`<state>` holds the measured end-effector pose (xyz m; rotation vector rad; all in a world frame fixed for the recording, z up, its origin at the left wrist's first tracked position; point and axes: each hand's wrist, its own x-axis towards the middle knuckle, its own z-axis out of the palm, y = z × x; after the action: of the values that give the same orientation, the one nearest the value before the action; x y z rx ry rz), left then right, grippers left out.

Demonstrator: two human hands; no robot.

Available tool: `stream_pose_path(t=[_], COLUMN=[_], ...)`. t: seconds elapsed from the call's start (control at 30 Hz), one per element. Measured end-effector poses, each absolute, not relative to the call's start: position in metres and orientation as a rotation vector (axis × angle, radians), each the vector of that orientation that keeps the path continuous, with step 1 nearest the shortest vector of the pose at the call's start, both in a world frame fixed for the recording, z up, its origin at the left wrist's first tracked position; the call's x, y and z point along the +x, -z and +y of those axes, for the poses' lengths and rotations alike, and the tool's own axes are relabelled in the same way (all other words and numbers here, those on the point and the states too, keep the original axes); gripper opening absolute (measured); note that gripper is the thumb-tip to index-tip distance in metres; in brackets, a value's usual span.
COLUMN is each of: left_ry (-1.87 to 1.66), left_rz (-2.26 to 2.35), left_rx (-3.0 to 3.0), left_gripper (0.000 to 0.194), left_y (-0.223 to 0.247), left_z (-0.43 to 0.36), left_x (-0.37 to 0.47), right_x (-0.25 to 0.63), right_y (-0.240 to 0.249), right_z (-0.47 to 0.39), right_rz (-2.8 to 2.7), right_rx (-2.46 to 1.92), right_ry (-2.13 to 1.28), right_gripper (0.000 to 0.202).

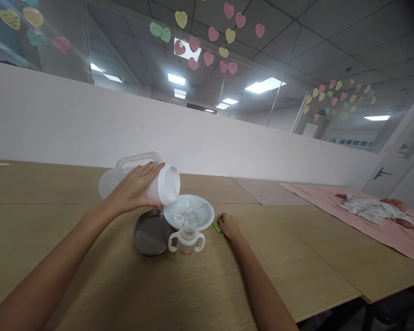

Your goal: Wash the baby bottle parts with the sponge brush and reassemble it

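My left hand (136, 186) is wrapped round a translucent plastic pitcher (112, 180). The pitcher lies tilted on its side in the air, its white mouth end (169, 184) pointing right and down above a white bowl (207, 214). Inside the bowl are small white and clear parts (189, 217), too small to name surely. In front of it stands a baby bottle (186, 246) with two white handles and red print, open at the top. My right hand (228, 225) rests on the table right of the bowl, fingers curled. Beside those fingers lies a green handle (218, 228).
A round dark metal tray (152, 234) sits left of the bottle. On the far right, a baby-like figure (376, 209) in patterned clothes lies on a pink cloth (317, 197). A white wall (72, 124) with glass above it runs behind the wooden table (100, 285).
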<state>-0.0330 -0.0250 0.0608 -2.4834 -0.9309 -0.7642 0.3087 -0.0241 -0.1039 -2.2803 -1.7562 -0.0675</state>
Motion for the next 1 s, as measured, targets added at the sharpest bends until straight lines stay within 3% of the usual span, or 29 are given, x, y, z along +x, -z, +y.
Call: stream_pose_path(t=[1.0], left_ry=[0.732], left_rz=[-0.919], left_rx=[-2.502], left_gripper=[0.094], left_y=[-0.062], left_z=[-0.035], left_x=[-0.029], right_x=[0.308], right_y=[0.107], right_z=[-0.025], right_rz=[-1.818], right_rx=[-2.278], right_ry=[0.078], right_gripper=[0.024])
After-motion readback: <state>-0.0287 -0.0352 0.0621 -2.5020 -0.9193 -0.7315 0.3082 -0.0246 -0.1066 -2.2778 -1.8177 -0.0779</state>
